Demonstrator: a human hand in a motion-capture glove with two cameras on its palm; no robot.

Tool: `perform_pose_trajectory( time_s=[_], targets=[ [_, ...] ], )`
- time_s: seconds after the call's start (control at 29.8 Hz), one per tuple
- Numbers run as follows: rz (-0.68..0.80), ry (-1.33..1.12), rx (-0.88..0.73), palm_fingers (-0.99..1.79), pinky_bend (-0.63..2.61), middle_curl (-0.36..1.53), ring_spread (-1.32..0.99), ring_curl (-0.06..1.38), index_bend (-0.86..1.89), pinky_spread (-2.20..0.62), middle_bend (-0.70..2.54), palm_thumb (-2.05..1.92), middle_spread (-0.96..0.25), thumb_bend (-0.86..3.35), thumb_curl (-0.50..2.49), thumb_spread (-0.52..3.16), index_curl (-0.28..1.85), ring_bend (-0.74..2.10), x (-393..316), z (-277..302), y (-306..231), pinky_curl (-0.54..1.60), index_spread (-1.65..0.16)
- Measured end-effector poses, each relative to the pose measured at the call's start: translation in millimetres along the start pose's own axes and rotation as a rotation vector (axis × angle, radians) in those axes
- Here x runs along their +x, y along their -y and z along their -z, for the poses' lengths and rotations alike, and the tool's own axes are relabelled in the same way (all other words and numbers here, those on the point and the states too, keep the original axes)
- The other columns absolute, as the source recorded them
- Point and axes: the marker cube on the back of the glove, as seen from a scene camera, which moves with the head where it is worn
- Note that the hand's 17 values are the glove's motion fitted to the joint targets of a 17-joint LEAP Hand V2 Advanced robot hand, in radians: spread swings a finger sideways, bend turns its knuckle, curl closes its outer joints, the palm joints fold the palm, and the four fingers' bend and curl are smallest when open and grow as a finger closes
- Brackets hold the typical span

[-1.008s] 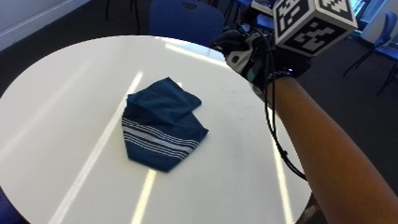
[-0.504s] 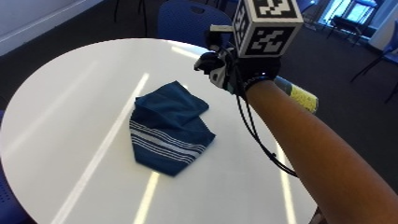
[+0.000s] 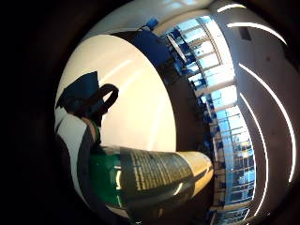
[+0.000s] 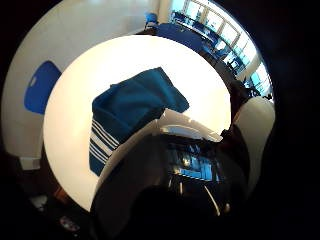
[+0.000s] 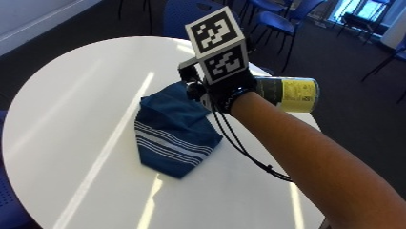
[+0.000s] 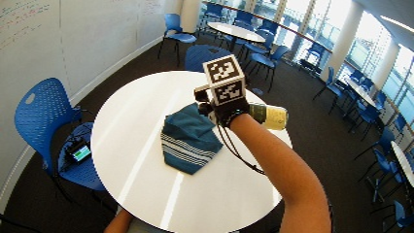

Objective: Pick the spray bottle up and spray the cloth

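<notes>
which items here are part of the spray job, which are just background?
Job:
- spray bottle, held off the table in the gloved right hand
- blue striped cloth, crumpled on the white round table

Background:
- blue chair beside the table
- small device with a lit screen on that chair
- second round table behind

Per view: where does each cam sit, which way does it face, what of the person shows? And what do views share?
Outside view: above the table, looking down along the forearm; shows the gloved right hand gripping the spray bottle beside the blue cloth.
Wide outside view: same side, further back and higher; whole table, blue chair, arm.
Little finger side palm view: on the palm; bottle close up, table beyond, strap at the edge.
Thumb side palm view: on the palm, facing the cloth.
All four share the cloth and table.
</notes>
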Motion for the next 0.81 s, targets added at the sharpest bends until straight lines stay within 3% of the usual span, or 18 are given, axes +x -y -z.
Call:
perform_pose_trajectory(
  time_s=[0.34, 0.81],
  targets=[
    [0.11, -0.169, 0.012, 1.4, 0.34, 0.5, -0.25, 0.46, 0.48, -0.3, 0.65, 0.88, -0.18, -0.03, 0.82, 0.2, 0.55, 0.6, -32, -14, -6, 0.4, -0.24],
    [0.135, -0.241, 0.015, 1.4, 0.34, 0.5, -0.25, 0.46, 0.49, -0.3, 0.65, 0.87, -0.19, -0.03, 0.82, 0.19, 0.55, 0.6, -40, -22, -8, 0.4, -0.24]
  ],
)
